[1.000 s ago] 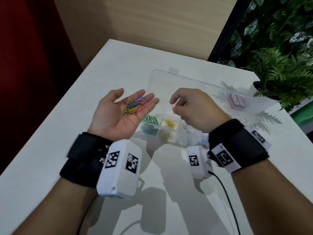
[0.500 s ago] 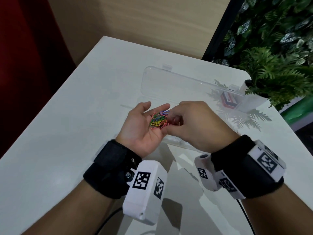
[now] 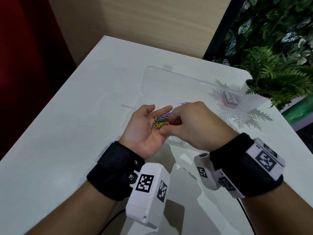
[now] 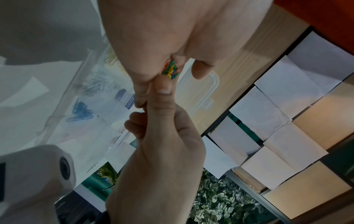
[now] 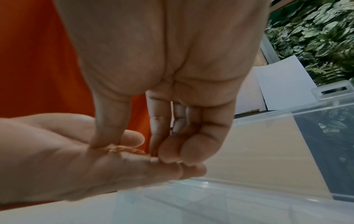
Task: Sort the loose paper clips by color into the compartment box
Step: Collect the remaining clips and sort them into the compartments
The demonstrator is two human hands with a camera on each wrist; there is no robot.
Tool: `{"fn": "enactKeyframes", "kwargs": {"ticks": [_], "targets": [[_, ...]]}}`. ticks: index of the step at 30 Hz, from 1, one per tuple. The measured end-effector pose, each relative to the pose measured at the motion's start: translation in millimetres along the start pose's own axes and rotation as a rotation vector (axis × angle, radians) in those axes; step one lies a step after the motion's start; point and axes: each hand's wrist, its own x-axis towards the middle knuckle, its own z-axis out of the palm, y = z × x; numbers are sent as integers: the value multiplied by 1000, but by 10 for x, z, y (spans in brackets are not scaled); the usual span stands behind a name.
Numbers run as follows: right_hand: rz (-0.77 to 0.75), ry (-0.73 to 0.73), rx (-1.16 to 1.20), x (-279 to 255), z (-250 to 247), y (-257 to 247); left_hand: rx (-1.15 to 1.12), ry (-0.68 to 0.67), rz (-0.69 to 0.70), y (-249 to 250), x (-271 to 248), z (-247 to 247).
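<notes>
The paper clips (image 3: 160, 122) lay in a small tangled heap of green, yellow, pink and purple on the cupped palm of the left hand (image 3: 145, 131), held palm up just above the near part of the box (image 3: 177, 89). That hand's grip was slack: fingers gently curved into a tray, closed round nothing, the heap simply resting there. The right hand (image 3: 191, 126) came in from the side with its fingers curled down into the heap; thumb and forefinger met at its edge, as the right wrist view showed, but whether a clip was already pinched between them could not be told, since the fingertips hid the contact.

The step looked to be picking one clip out of the mix. Doing it well probably meant choosing a clip on top or at the rim of the heap, taking it by one end loop, and lifting slowly so that any hooked neighbour could shake loose over the palm and not over the desk (image 3: 71, 116). The left palm ought to stay level and hollowed. In the left wrist view blue clips (image 4: 82, 112) sat in one compartment and paler ones in another, so the colour should be checked before release. The clear lid (image 3: 169, 82) lay open flat behind, out of the way.
</notes>
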Motion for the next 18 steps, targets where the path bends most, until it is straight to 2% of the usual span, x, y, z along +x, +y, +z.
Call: {"fn": "enactKeyframes", "kwargs": {"ticks": [7, 18], "targets": [[91, 15, 14, 33, 27, -33, -41, -13, 19, -36, 20, -23], [221, -2, 124, 90, 26, 10, -102, 77, 92, -127, 32, 1]]}}
